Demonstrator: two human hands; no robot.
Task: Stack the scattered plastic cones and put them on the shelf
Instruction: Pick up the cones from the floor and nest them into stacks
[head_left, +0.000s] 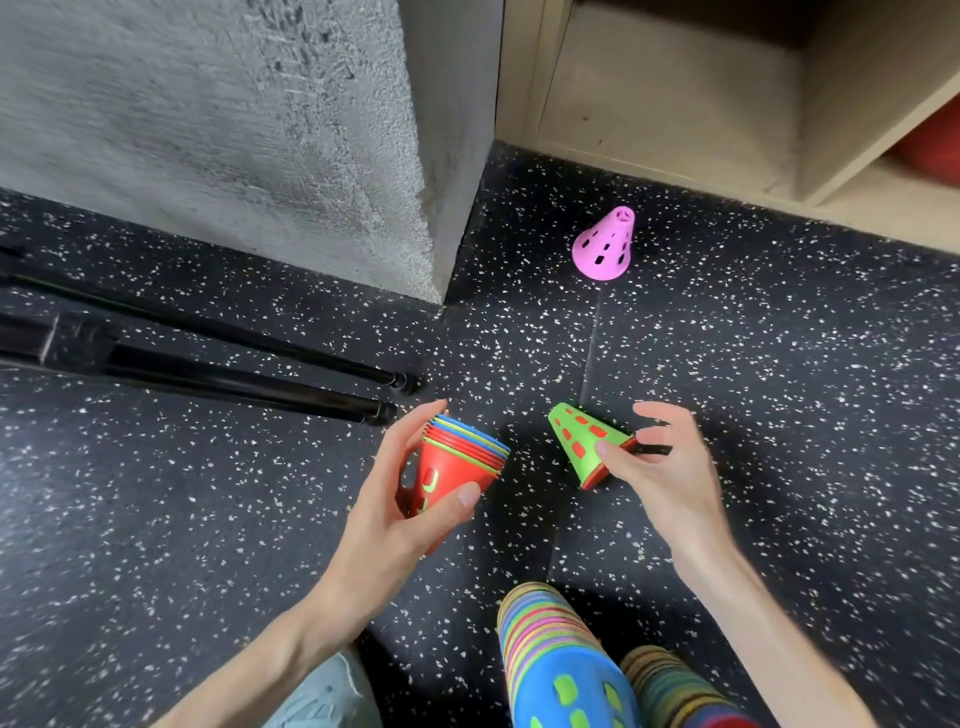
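Perforated plastic cones are partly gathered: I am gripping a short red-bottomed nested stack (457, 462) in my left hand (410, 499), pinching a green-over-red pair (587, 441) with my right hand (660, 462). A pink cone (605, 244) is standing alone on the floor near the beige wooden shelf (675, 104); nothing is shelved yet.

This looks like a gym or sports hall storeroom. Black rubber flooring (727, 364) flecked with white fills most of the frame, a rough concrete pillar (234, 130) stands upper left, and open wooden shelving (675, 104) sits upper right, holding perhaps a red ball (930, 140). Perforated training cones (605, 244) lie about.
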